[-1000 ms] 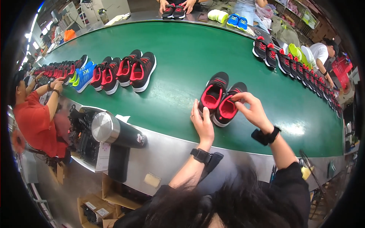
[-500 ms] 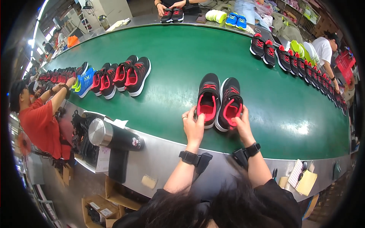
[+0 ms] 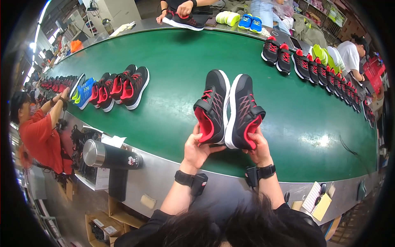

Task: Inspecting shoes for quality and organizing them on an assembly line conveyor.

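Note:
Two black sneakers with red lining, red laces and white soles are in my hands above the green belt [image 3: 173, 123]. My left hand [image 3: 196, 151] is closed round the heel of the left sneaker [image 3: 212, 103], thumb at its collar and fingers reaching under the sole. By its heel, my right hand [image 3: 259, 152] grips the right sneaker [image 3: 245, 107], thumb inside the red collar. Both toes point away from me, and the shoes tilt outward so their white soles face each other along the middle. Parts of my fingers are hidden behind the heels.
Black-red sneakers [image 3: 135, 88] and blue shoes [image 3: 85, 92] line the belt's left; more sneakers [image 3: 302, 66] line its right. A black bottle [image 3: 119, 156] and a yellow pad [image 3: 321, 207] lie on the metal edge. Co-workers stand left, right and across, one handling a sneaker [image 3: 183, 21].
Both sneakers have been raised and tipped outward, showing more of their sides and soles. Shoes along the belt have shifted left. The person across has turned a sneaker sideways.

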